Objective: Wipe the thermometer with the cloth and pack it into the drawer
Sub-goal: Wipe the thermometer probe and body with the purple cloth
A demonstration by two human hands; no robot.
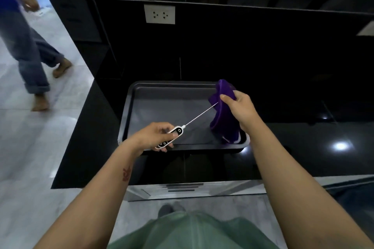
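My left hand point(153, 137) grips the black-and-white handle of a probe thermometer point(172, 136), whose thin metal probe slants up to the right. My right hand point(238, 107) holds a purple cloth point(223, 119) bunched around the probe's tip; the cloth hangs down over the right end of a grey metal tray point(162, 107). Both hands are above the tray, which rests on the black countertop. Below the counter's front edge, the top of a steel drawer front point(182, 190) shows.
A glossy black counter point(303, 137) extends to the right, with a black back wall and a white socket point(159, 14). Another person's legs point(30, 56) are walking on the pale floor at left. My green shirt fills the bottom.
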